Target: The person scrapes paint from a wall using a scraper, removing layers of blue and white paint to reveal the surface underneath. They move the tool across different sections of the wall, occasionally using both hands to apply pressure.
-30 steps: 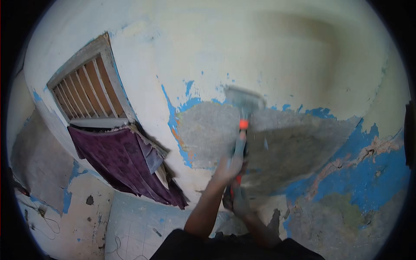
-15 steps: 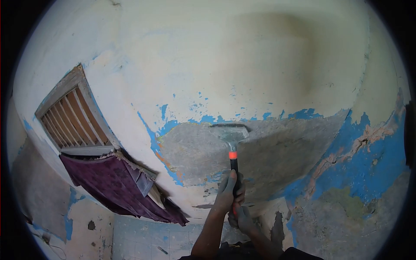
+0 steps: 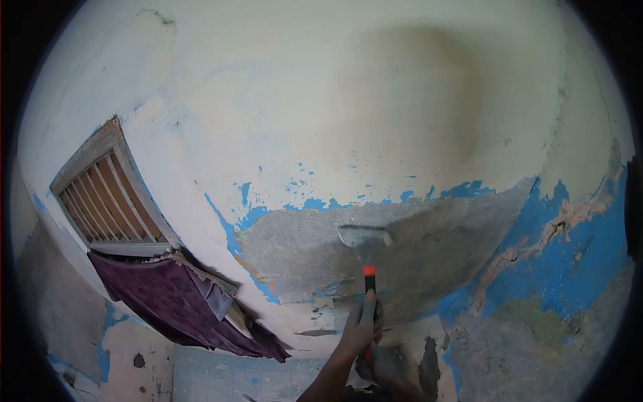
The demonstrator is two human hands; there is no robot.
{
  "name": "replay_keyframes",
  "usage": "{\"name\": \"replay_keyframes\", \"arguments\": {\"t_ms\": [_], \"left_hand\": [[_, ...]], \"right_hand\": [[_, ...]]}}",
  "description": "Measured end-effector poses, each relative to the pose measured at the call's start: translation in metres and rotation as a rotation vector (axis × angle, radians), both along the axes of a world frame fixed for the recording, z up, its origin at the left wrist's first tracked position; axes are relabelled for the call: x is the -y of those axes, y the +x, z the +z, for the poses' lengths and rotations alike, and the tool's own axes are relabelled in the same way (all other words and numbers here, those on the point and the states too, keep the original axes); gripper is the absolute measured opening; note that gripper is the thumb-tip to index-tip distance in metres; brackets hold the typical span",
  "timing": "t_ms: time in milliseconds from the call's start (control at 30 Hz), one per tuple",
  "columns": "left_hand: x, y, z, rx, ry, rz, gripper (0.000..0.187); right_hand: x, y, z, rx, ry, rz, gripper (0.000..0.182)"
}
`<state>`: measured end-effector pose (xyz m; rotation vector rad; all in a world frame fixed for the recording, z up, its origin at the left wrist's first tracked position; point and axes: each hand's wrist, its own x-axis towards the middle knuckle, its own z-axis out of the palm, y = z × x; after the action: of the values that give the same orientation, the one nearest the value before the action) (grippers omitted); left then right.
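Both hands are on a long-handled scraper with a wide metal blade, a black handle and an orange-red collar. My left hand is closed round the upper part of the handle, thumb pointing up along it. Lower down, by the red handle end, my right hand is wrapped on, smeared by motion. The blade lies in front of the bare grey patch of wall, below its ragged upper edge, where blue paint shows under the pale top coat.
On the left, a barred wooden window has a purple cloth hanging beneath it. Toward the right, a rough crack runs through blue paint. Pale tiles show at the bottom.
The scraper and both hands have moved down, drawing the blade away from the paint edge. The view has shifted slightly, so the wall sits lower.
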<state>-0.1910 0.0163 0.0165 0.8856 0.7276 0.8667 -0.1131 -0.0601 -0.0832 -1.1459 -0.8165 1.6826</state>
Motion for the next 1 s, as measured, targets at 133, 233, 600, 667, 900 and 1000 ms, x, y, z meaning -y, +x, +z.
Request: {"name": "replay_keyframes", "arguments": {"t_ms": [133, 233, 600, 667, 900, 1000], "left_hand": [[-0.008, 0.003, 0.014, -0.024, 0.091, 0.038, 0.047], [-0.009, 0.009, 0.03, -0.024, 0.09, 0.052, 0.048], [-0.015, 0.009, 0.033, -0.065, 0.175, 0.045, 0.05], [-0.009, 0.002, 0.017, -0.102, 0.099, 0.048, 0.051], [-0.017, 0.011, 0.048, -0.159, 0.169, 0.088, 0.051], [-0.018, 0.013, 0.035, -0.109, 0.182, 0.092, 0.051]], "right_hand": [[-0.009, 0.0, 0.018, 0.027, 0.077, -0.029, 0.059], [-0.009, 0.007, 0.036, 0.001, 0.147, 0.042, 0.059], [-0.016, 0.003, 0.042, -0.135, 0.098, 0.012, 0.052], [-0.009, 0.0, 0.022, -0.109, 0.129, 0.028, 0.052], [-0.022, 0.004, 0.036, -0.104, 0.156, 0.038, 0.055], [-0.021, 0.0, 0.03, -0.074, 0.142, -0.022, 0.054]]}}
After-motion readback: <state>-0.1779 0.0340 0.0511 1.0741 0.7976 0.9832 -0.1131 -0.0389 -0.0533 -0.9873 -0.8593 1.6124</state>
